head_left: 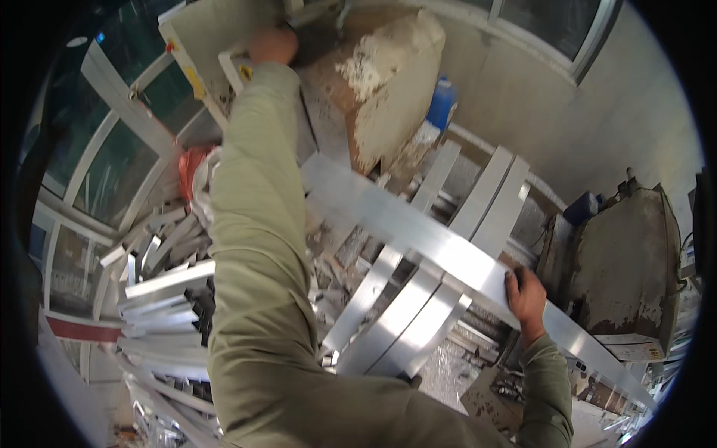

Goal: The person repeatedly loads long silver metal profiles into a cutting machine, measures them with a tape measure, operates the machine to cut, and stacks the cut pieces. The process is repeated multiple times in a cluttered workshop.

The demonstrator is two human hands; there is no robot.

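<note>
A long, flat silver aluminium profile (418, 228) runs slantwise from the machine at the upper middle to the lower right. My right hand (527, 302) grips its edge right of centre, thumb on the upper face. My left arm stretches far forward, and my left hand (273, 46) is at the upper left beside the machine's panel, smeared by motion with its fingers hidden. Below the long profile lie several shorter aluminium profiles (396, 328), side by side and crossing under it. The worn machine housing (396, 97), with flaking pale paint, stands at the profile's far end.
Offcuts of aluminium (168, 321) are heaped at the left, near a red bag (196, 172). A second worn machine housing (624, 261) stands at the right. A blue jug (442, 103) sits by the wall. Metal scraps and shavings cover the area under the profiles.
</note>
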